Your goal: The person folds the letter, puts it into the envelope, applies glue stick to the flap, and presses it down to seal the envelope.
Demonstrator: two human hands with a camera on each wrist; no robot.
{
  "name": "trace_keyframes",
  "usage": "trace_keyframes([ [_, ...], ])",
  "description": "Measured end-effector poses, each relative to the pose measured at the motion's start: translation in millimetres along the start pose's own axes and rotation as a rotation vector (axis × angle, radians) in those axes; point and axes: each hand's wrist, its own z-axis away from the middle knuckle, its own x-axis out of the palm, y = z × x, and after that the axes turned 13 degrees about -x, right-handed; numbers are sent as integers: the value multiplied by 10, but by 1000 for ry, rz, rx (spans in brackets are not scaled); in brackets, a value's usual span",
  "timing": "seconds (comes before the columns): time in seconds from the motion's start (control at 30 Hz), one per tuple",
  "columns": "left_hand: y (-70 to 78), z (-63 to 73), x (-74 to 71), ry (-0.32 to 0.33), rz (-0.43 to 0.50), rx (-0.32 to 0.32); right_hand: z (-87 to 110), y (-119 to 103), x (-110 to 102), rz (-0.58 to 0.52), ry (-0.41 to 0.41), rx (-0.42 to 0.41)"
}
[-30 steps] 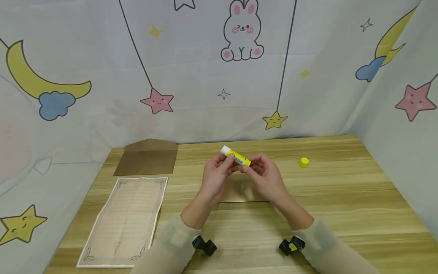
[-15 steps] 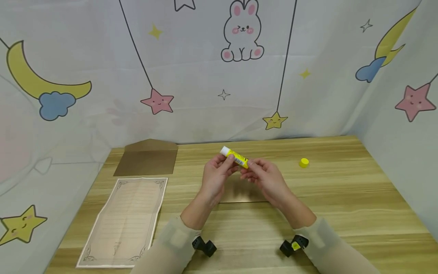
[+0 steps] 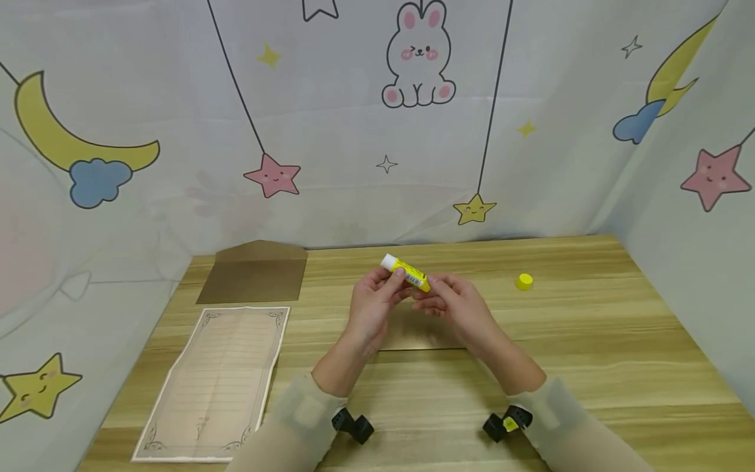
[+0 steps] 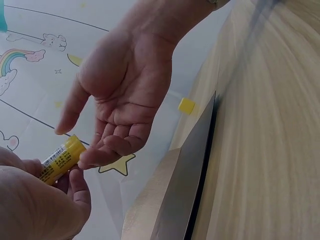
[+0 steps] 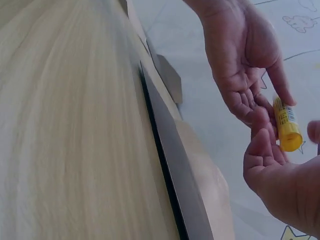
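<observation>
My left hand pinches a yellow glue stick between thumb and fingers above the table. Its uncapped white end points up and to the left. My right hand is at the yellow base. In both wrist views its thumb stands a little apart from the base, while its loosely bent fingers lie close to or against it. The yellow cap stands alone on the table to the right. Beneath my hands lies a brown envelope, partly covered by them in the head view.
Another brown envelope lies at the back left with its flap raised. In front of it is a lined sheet of letter paper with an ornate border. A printed cloth hangs behind the wooden table.
My right hand has turned at the glue stick's base, its thumb going from beneath the end to over it. The left hand keeps its hold.
</observation>
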Motion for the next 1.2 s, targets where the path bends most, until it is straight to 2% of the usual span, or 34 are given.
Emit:
trace_keyframes([
  [0.07, -10, 2, 1, -3, -3, -3, 3, -10, -6, -62, -7, 69],
  [0.13, -15, 0, 4, -6, -3, -4, 8, -23, -4, -100, 1, 86],
  [0.23, -15, -5, 15, -4, -1, -4, 12, -13, -3, -42, 6, 13],
  [0.37, -9, -4, 22, 7, -7, -10, 24, -7, 17, 119, 19, -149],
  [0.47, -2, -3, 21, 14, -5, -16, 32, -18, 36, 178, 37, -210],
  [0.57, 7, -4, 20, 15, 4, -14, 24, -21, 35, 168, 50, -158],
  [0.77, 11, 1, 9, 10, -8, -3, 2, -33, 7, -23, 19, 84],
  [0.87, 6, 7, 5, 2, -12, 2, 5, -31, -1, -75, 19, 113],
  [0.93, 5, 11, 6, 0, -11, 1, 10, -26, 0, -69, 31, 80],
  [1.1, 13, 10, 12, 11, -3, -8, 22, -8, 19, 70, 48, -89],
  [1.2, 14, 3, 9, 17, -1, -9, 25, -3, 31, 122, 51, -147],
])
